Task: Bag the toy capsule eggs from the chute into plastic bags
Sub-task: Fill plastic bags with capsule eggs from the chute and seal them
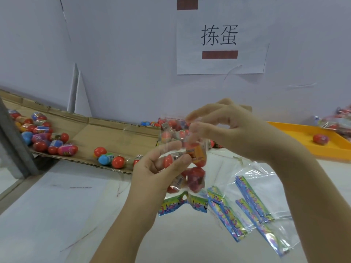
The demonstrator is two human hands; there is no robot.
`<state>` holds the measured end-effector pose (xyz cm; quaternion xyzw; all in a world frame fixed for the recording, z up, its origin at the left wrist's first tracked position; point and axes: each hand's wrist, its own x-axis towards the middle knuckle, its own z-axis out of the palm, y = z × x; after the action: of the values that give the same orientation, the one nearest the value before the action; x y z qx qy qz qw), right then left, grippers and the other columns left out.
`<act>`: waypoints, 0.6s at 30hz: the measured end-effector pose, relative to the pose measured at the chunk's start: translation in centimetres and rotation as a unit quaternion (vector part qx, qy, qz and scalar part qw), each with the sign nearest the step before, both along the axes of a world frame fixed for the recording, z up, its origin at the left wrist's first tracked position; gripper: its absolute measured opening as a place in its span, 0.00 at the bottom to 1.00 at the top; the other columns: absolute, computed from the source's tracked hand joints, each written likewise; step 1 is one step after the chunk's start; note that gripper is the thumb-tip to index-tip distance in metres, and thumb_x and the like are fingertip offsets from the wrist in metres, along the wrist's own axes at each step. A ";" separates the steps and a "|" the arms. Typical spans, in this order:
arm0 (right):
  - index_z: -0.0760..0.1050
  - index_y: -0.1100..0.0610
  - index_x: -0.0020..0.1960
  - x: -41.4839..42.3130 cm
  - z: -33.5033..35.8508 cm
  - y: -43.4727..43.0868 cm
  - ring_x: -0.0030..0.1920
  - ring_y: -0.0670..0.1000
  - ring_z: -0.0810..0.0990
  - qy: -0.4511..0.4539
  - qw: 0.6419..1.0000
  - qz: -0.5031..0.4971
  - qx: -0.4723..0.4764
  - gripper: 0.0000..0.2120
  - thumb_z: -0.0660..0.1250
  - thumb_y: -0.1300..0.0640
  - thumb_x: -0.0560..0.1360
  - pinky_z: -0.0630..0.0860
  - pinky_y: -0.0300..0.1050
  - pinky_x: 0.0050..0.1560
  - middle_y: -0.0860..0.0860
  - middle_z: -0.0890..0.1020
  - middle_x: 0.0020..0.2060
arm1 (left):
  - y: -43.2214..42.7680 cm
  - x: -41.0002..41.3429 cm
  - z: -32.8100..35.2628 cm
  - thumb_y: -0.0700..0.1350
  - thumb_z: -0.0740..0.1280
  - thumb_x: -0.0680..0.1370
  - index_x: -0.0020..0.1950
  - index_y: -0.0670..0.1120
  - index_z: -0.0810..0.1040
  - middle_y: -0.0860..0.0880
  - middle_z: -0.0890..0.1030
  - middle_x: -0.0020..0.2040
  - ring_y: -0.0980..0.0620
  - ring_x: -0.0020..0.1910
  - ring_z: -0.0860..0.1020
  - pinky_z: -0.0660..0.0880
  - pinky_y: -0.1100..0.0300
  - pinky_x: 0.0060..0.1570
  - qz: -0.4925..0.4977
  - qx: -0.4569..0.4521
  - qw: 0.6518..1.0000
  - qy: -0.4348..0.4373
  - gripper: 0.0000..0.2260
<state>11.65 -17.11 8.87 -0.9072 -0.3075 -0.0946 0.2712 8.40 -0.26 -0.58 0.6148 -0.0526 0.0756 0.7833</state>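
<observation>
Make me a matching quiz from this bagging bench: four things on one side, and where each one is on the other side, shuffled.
Things
1. cardboard chute
2. orange tray
3. empty bags
4. part-filled bag

Places
A. gripped by the left hand
B. flat on the table, lower right
C. sloping at left, loose eggs on it
D. far right, one loose red egg in it

Pairs: 1-C, 2-D, 3-B, 4-A
</observation>
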 end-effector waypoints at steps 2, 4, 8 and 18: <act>0.81 0.33 0.44 0.1 -0.1 0.0 0.65 0.39 0.61 0.010 1.000 -0.005 0.008 0.18 0.54 0.30 0.71 0.56 0.51 0.65 0.28 0.72 0.58 | 0.2 0.0 0.1 0.54 0.77 0.56 0.50 0.56 0.85 0.38 0.84 0.47 0.43 0.45 0.84 0.78 0.38 0.52 0.007 -0.006 1.000 0.014 0.22; 0.78 0.34 0.53 0.2 -0.3 0.1 0.64 0.39 0.65 0.007 0.994 -0.021 0.104 0.18 0.58 0.31 0.69 0.64 0.47 0.62 0.34 0.72 0.61 | 0.2 0.1 0.2 0.54 0.78 0.56 0.50 0.56 0.85 0.37 0.84 0.48 0.44 0.45 0.84 0.78 0.38 0.52 0.005 -0.009 1.000 0.016 0.22; 0.67 0.39 0.66 -0.1 -2.1 0.2 0.53 0.39 0.78 0.140 0.967 -0.045 0.207 0.39 0.72 0.29 0.59 0.74 0.37 0.46 0.36 0.74 0.56 | 0.2 0.0 0.3 0.55 0.78 0.58 0.51 0.57 0.84 0.32 0.81 0.49 0.43 0.44 0.83 0.79 0.41 0.51 -0.007 -0.012 1.000 0.000 0.22; 0.80 0.55 0.32 -1.6 -7.2 1.2 0.30 0.45 0.79 0.193 0.889 -0.038 0.413 0.09 0.72 0.63 0.70 0.74 0.34 0.29 0.50 0.81 0.31 | -0.3 -0.1 -0.3 0.50 0.75 0.71 0.50 0.54 0.85 0.50 0.86 0.46 0.54 0.46 0.85 0.78 0.67 0.41 -0.047 0.056 0.996 -0.053 0.09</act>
<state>10.01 -15.95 1.68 -0.7243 -0.1470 -0.0461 0.6720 8.33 -0.56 -0.87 0.6497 -0.1271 0.0676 0.7465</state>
